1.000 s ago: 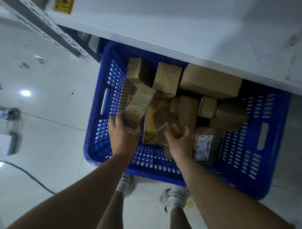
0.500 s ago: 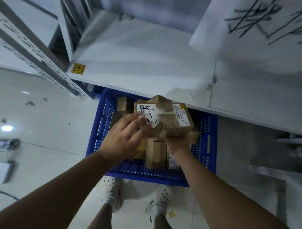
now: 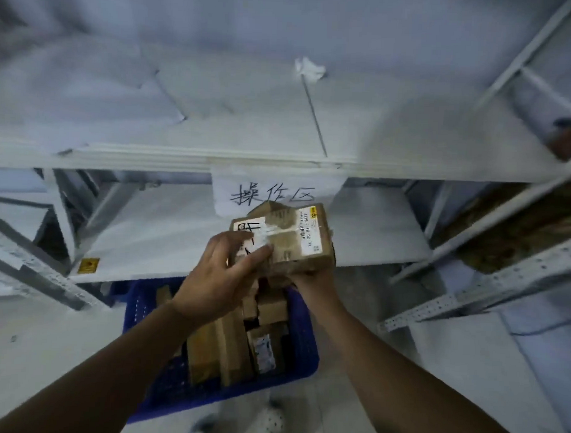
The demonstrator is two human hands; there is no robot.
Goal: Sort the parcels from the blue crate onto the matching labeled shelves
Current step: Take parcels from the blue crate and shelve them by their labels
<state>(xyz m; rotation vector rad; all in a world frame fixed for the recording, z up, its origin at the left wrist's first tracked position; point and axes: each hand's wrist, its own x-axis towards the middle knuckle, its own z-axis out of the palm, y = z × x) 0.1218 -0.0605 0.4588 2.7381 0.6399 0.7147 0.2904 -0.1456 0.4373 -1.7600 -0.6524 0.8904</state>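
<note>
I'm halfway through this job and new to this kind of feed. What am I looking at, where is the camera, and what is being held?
There is no machine here: a person works with bare hands. The single picture comes from a wide-angle camera worn on their head, looking forward and down, so the two forearms entering from the bottom are theirs. The right hand holds a cardboard parcel from underneath, with its fingers mostly hidden. The left hand lays its fingers on the parcel's white label. Below, on the floor, a blue crate contains the remaining parcels. Ahead stands white shelving, with a handwritten paper sign hanging from the edge of the upper board.
</note>
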